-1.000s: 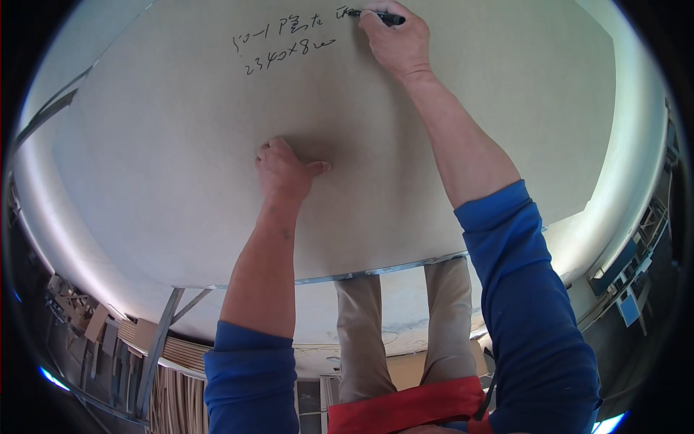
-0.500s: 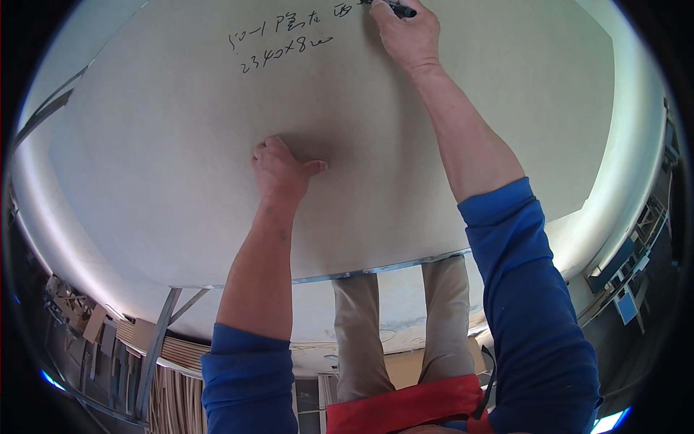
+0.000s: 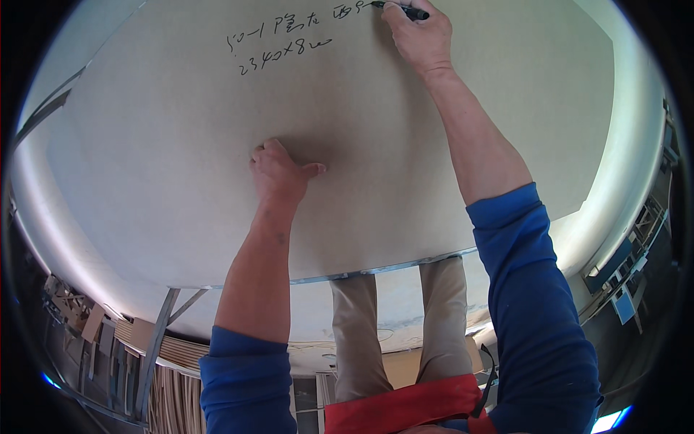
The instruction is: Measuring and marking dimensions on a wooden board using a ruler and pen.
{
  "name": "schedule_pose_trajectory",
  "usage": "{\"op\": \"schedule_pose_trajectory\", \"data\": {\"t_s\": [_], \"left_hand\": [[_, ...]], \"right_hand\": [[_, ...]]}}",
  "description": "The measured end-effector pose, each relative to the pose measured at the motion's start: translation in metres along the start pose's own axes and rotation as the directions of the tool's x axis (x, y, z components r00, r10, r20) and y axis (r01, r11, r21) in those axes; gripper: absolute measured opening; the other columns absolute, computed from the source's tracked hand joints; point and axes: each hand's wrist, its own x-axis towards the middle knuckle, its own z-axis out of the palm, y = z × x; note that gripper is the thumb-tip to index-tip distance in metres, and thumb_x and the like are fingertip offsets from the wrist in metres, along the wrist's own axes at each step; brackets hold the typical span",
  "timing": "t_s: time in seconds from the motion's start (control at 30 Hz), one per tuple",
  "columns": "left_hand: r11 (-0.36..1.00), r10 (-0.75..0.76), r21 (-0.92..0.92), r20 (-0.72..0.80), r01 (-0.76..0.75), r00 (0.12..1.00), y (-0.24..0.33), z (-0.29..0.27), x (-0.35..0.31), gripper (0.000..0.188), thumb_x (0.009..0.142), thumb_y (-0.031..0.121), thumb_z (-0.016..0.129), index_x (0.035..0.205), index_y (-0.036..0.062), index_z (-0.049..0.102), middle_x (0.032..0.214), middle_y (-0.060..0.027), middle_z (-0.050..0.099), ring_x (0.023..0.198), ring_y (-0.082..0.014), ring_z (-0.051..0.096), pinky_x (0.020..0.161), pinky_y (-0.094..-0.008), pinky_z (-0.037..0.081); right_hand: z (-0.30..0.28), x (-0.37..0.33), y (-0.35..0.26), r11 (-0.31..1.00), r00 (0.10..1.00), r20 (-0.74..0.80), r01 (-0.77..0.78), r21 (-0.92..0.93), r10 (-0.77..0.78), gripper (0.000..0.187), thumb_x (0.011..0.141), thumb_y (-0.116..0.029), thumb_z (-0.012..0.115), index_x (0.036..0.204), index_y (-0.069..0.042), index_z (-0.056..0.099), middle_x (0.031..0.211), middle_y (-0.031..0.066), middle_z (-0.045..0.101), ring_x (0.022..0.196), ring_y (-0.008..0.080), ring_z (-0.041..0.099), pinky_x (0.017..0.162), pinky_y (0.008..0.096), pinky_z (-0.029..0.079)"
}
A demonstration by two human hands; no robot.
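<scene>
A black marker pen (image 3: pixel 413 12) is pinched in my right hand (image 3: pixel 423 40) near the top of the view, its tip on a broad greyish-beige board (image 3: pixel 506 108). Black handwriting in two rows (image 3: pixel 289 36) runs across the board to the left of the pen, and the tip stands at the right end of the upper row. Lower down and to the left, my left hand (image 3: pixel 278 172) leans on the board with nothing in it. Its thumb sticks out to the right, while the other fingers are bent and partly hidden.
The board's near edge (image 3: pixel 347 275) runs just in front of my legs (image 3: pixel 354 325). A metal frame bar (image 3: pixel 155 347) slants at the lower left, beside stacked long strips (image 3: pixel 173 398). Racks with panels (image 3: pixel 625 304) stand at the far right.
My right hand has shifted slightly right with the marker pen, and fresh strokes show at the end of the upper row. My left hand stays on nearly the same spot.
</scene>
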Motion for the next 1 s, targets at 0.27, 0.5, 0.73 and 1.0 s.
{"op": "schedule_pose_trajectory", "data": {"t_s": [0.27,0.5,0.73,1.0], "left_hand": [[1.0,0.018,-0.001,-0.029,-0.018,0.999,-0.002,0.003,0.001,0.084,0.063,0.041,0.099,0.117,-0.0076,0.057,0.124,-0.0262,0.062,0.118,-0.0414,0.059,0.101,-0.0475,0.051],[0.999,0.034,0.005,-0.037,-0.034,0.999,-0.003,0.005,0.002,0.083,0.063,0.041,0.099,0.115,-0.0079,0.058,0.121,-0.0256,0.063,0.118,-0.041,0.059,0.101,-0.0473,0.051],[1.0,0.01,-0.008,0.0,-0.01,1.0,-0.003,0.001,0.003,0.086,0.062,0.039,0.1,0.121,-0.0053,0.057,0.131,-0.0255,0.057,0.122,-0.0427,0.056,0.102,-0.0473,0.051],[1.0,-0.023,-0.015,0.033,0.023,0.999,-0.004,-0.001,0.002,0.085,0.061,0.038,0.1,0.12,-0.005,0.057,0.13,-0.0252,0.057,0.121,-0.0432,0.056,0.102,-0.048,0.051]], "right_hand": [[0.004,0.004,0.009,0.998,0.997,0.082,0.012,0.057,-0.017,0.013,0.098,-0.012,0.063,0.096,-0.003,0.073,0.08,-0.003,0.064,0.073,0.0068,0.055,0.07,0.0248,0.049],[0.003,0.005,0.028,0.988,0.988,0.042,0.144,0.059,-0.146,0.013,0.096,-0.013,0.066,0.096,-0.003,0.074,0.08,-0.0029,0.064,0.073,0.0057,0.055,0.069,0.0244,0.049],[0.004,0.006,0.026,0.98,0.985,0.028,0.166,0.108,-0.17,0.011,0.095,-0.013,0.067,0.092,-0.005,0.075,0.077,-0.0044,0.064,0.071,0.0046,0.055,0.067,0.0238,0.049],[0.0,0.0,0.0,0.997,0.995,0.096,0.008,0.08,-0.015,0.015,0.096,-0.015,0.066,0.093,-0.004,0.074,0.081,-0.0033,0.066,0.073,0.0059,0.056,0.069,0.024,0.049]]}}
